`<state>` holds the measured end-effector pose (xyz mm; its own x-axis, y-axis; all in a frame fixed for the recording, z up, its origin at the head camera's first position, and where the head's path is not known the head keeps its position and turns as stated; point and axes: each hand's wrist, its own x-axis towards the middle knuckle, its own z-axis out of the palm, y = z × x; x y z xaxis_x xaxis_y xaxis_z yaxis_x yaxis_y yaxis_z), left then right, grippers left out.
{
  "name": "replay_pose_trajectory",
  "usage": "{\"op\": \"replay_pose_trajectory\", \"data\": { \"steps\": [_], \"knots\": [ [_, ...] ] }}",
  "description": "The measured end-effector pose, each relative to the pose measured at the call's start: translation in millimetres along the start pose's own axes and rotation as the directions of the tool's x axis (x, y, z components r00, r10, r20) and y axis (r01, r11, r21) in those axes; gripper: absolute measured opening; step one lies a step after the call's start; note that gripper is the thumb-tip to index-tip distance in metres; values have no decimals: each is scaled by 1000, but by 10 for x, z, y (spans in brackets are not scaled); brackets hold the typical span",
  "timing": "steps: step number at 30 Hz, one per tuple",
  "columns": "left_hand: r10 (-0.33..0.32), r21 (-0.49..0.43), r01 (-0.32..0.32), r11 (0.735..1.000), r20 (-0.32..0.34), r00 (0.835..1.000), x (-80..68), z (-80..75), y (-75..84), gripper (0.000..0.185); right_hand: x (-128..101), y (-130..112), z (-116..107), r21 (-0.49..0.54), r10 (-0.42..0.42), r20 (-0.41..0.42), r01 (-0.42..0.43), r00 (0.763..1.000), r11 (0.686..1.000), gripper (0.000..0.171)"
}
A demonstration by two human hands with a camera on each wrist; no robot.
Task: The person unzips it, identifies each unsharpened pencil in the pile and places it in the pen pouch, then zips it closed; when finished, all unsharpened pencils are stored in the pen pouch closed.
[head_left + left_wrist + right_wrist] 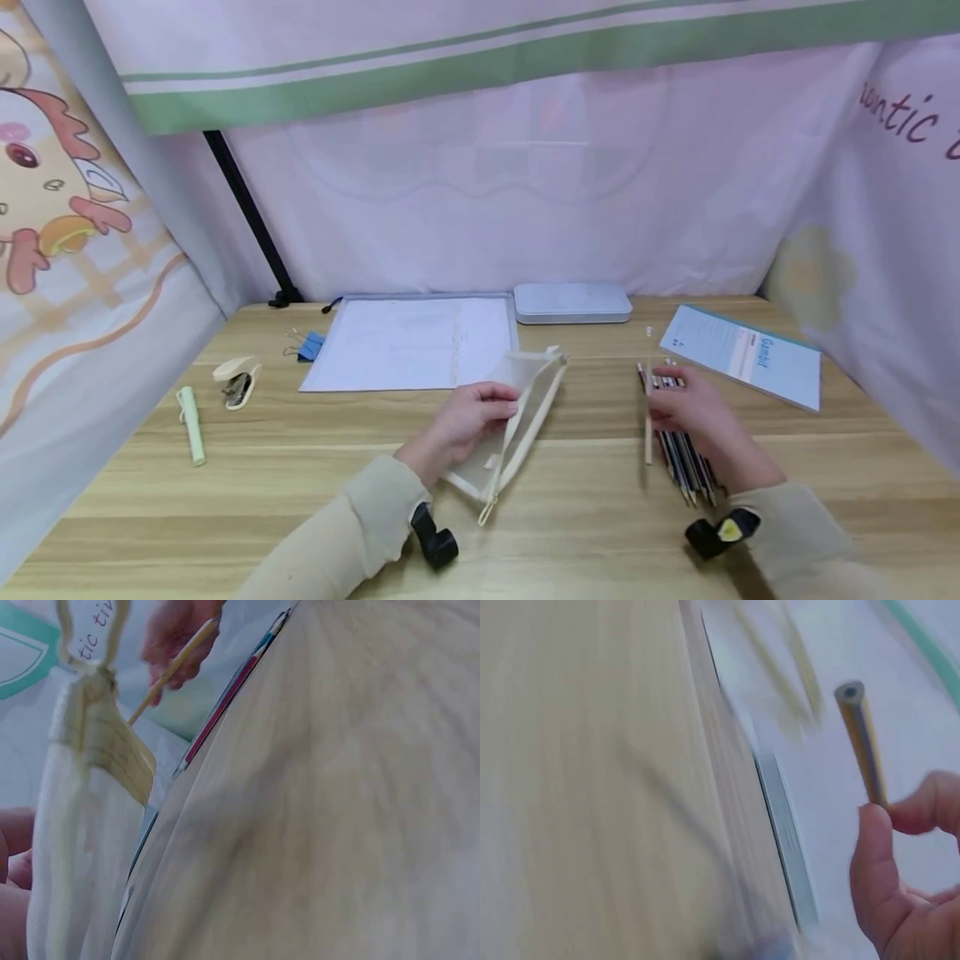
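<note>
My left hand (468,417) grips the edge of a cream mesh zip pouch (517,417) and holds it up off the wooden desk (315,483); the pouch (82,825) fills the left of the left wrist view. My right hand (693,412) pinches one light wooden pencil (648,417) above a row of several pencils (686,454) lying on the desk. The right wrist view shows that pencil (861,739) held between thumb and fingers (889,847). The left wrist view shows the right hand (176,634) with the pencil (172,671) beyond the pouch.
A clear document folder with paper (412,342) and a grey tin case (572,302) lie at the back. A blue-edged booklet (742,354) sits right. On the left are a stapler (236,379), a pale green pen (191,423) and binder clips (303,346). Fabric curtains enclose the desk.
</note>
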<state>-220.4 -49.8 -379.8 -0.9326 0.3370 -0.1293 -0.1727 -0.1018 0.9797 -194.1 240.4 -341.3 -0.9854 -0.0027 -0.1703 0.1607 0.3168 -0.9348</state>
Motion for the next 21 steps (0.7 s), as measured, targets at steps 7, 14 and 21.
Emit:
{"op": "replay_pose_trajectory", "data": {
  "steps": [7,14,21],
  "knots": [
    [79,12,-78,997,-15,997,-38,114,0,21,56,-153,681,307,4,-25,4,1000,952,61],
    [49,-16,-51,999,-107,993,-1,275,-16,27,72,-187,1126,359,-7,-49,25,999,933,61],
    [81,-67,-95,993,-188,979,-9,331,25,25,-24,-208,1292,283,-58,-46,69,997,957,57]
  ]
}}
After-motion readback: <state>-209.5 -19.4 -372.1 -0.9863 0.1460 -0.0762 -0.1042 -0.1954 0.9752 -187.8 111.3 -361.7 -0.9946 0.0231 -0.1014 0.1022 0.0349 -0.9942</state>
